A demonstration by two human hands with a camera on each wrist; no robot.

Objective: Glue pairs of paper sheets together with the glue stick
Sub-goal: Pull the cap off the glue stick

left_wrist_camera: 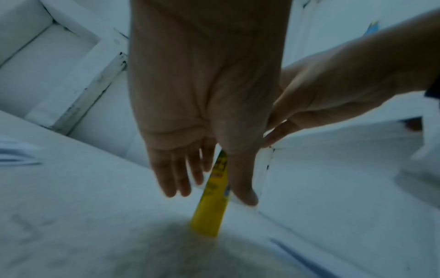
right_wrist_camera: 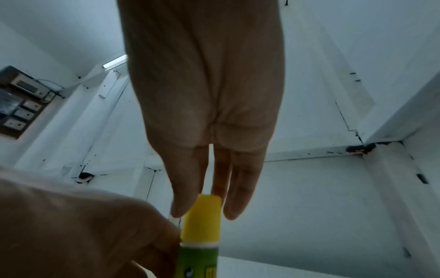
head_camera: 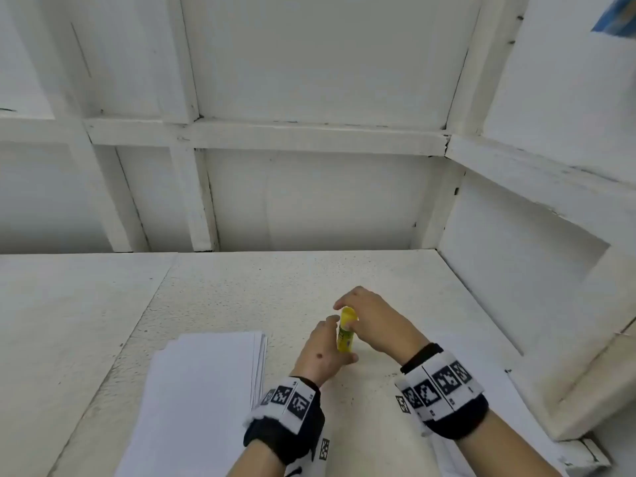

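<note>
A yellow glue stick (head_camera: 345,333) stands upright on the white table (head_camera: 241,287), right of a stack of white paper sheets (head_camera: 206,383). My left hand (head_camera: 323,356) holds its lower body between thumb and fingers. My right hand (head_camera: 371,318) comes from above, and its fingertips pinch the yellow cap (head_camera: 347,314). In the left wrist view the glue stick (left_wrist_camera: 212,206) rests its base on the table, between the thumb and fingers of my left hand (left_wrist_camera: 212,195). In the right wrist view, fingers of my right hand (right_wrist_camera: 205,213) flank the cap (right_wrist_camera: 202,222), which sits on the stick.
A white panelled wall (head_camera: 309,194) rises behind the table, and a white side wall (head_camera: 516,270) closes it on the right. Another white sheet (head_camera: 499,376) lies under my right forearm. The paper stack is fanned at its right edge.
</note>
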